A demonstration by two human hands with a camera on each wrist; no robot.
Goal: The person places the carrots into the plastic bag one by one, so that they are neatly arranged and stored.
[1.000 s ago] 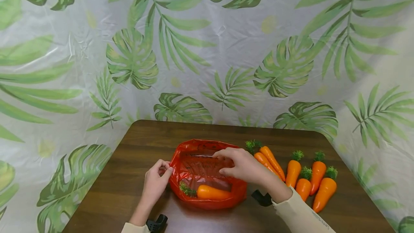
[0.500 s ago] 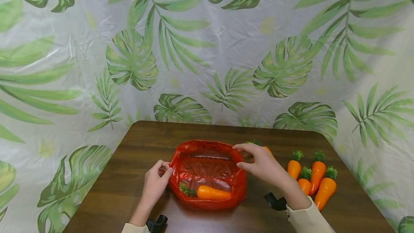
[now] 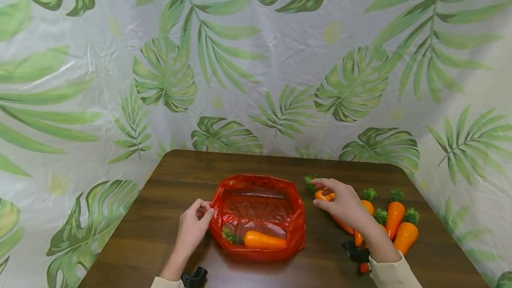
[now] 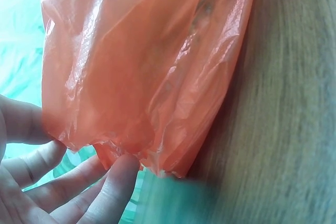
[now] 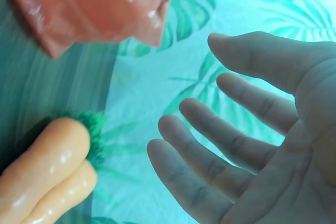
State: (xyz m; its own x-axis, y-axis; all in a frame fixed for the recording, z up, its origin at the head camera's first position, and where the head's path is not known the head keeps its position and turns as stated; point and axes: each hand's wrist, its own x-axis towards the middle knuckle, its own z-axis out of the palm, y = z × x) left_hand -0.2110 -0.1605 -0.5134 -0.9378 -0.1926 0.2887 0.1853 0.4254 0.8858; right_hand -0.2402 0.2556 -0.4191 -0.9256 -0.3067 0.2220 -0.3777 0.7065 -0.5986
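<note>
A red plastic bag (image 3: pixel 298 230) stands on the table with its mouth spread wide. My left hand (image 3: pixel 195 220) pinches the left rim between thumb and fingers; the left wrist view has the hand (image 4: pixel 68 192) at the edge of the thin film. Inside the bag lies one orange carrot (image 3: pixel 264 240) with a green tuft. My right hand (image 3: pixel 345 201), fingers apart and holding nothing, is over the nearest loose carrots (image 3: pixel 323 195), partly hiding them. In the right wrist view, two carrots (image 5: pixel 47 166) lie side by side, apart from the fingers (image 5: pixel 202 182).
More carrots (image 3: pixel 405 237) lie grouped on the right of the brown wooden table (image 3: pixel 160 221). Behind its far edge hangs a leaf-patterned sheet (image 3: pixel 288 57). Black wrist mounts (image 3: pixel 194 276) sit below both hands.
My right hand has moved from over the bag's mouth rightward, past its right rim, to the loose carrots. The left hand keeps its place at the rim.
</note>
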